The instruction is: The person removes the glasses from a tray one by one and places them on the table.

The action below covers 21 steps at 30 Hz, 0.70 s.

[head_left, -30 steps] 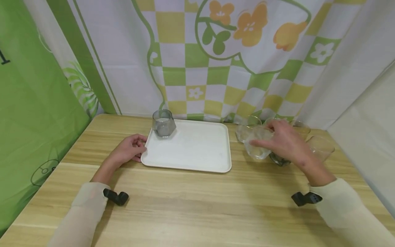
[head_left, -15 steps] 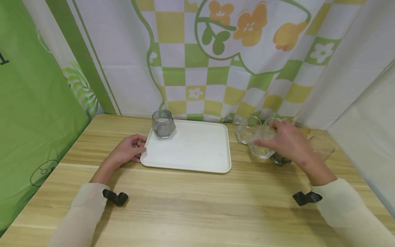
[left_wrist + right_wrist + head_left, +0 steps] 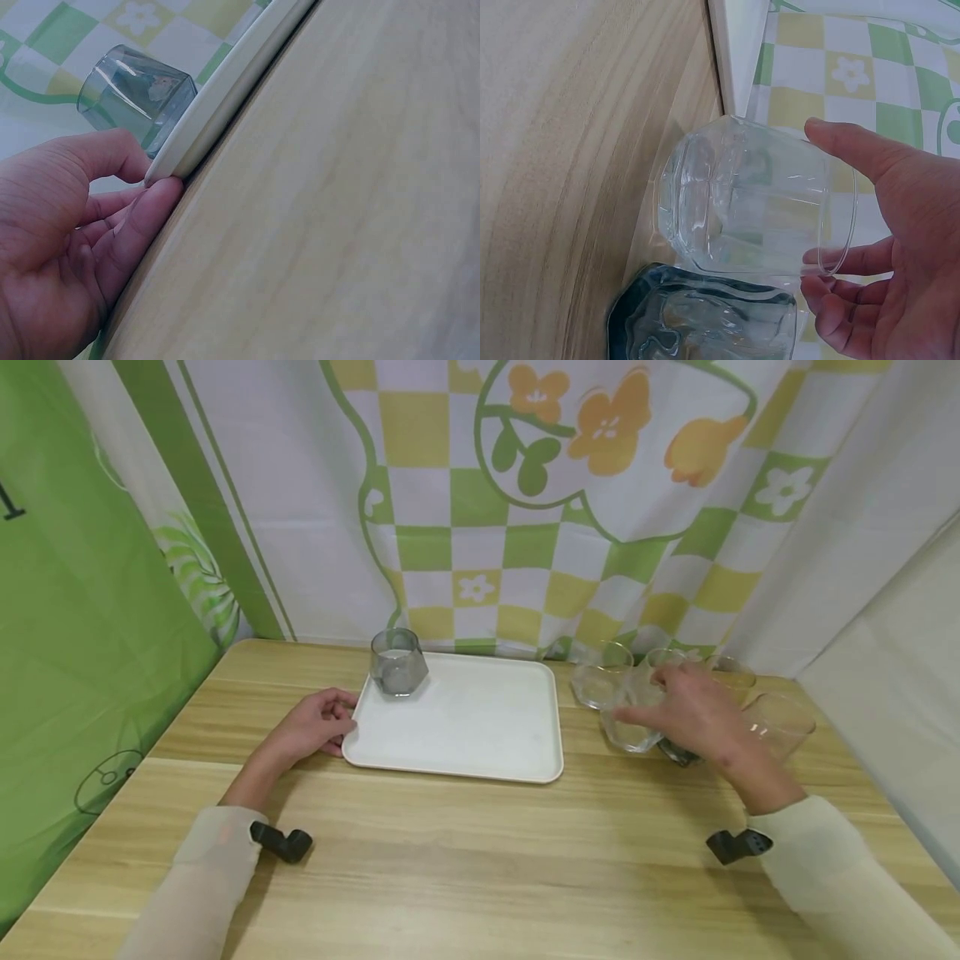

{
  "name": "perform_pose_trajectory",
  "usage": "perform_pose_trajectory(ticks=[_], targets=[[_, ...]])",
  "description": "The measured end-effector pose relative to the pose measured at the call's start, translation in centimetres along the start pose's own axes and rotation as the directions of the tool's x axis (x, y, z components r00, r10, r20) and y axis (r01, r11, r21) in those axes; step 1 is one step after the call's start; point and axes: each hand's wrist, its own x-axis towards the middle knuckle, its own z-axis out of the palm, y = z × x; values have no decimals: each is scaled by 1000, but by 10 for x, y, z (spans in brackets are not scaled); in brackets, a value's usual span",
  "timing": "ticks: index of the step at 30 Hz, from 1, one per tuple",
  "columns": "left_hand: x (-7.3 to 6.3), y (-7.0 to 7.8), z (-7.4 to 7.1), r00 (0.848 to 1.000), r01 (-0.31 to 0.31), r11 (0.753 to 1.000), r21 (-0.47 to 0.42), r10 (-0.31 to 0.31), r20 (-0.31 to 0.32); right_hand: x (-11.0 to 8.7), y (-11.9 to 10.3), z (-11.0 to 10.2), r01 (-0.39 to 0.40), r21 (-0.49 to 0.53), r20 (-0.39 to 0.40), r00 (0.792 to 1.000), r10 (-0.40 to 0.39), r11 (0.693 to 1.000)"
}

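My left hand (image 3: 313, 724) pinches the left edge of a white tray (image 3: 465, 735); in the left wrist view, its fingertips (image 3: 161, 187) meet the rim. A grey tinted faceted glass (image 3: 399, 668) stands upright on the tray's far left corner. At the right, my right hand (image 3: 693, 710) holds a clear faceted glass (image 3: 757, 202) near its rim, thumb on one side and fingers on the other. Beside that glass is a dark bluish glass (image 3: 705, 319), mostly hidden by the hand in the head view.
More clear glasses cluster around the right hand: one at its left (image 3: 600, 681), others behind it, and one at its right (image 3: 783, 722). A patterned curtain (image 3: 480, 543) hangs close behind the wooden table (image 3: 465, 860).
The clear glass in my right hand has come down and slightly right, among the other glasses. My left hand and the tray have stayed in place.
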Motion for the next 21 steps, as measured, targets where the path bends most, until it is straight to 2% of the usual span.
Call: perform_pose_trajectory(ticks=[8, 15, 21], targets=[[-1, 1, 2, 1000, -13, 1000, -4, 13, -9, -3, -2, 0, 6, -37, 1, 1000, -6, 999], [0, 0, 2, 1000, 2, 1000, -8, -2, -9, -5, -4, 1, -13, -47, 22, 1000, 14, 999], [1, -1, 2, 1000, -4, 1000, -4, 3, -7, -9, -7, 1, 5, -71, 25, 1000, -3, 997]])
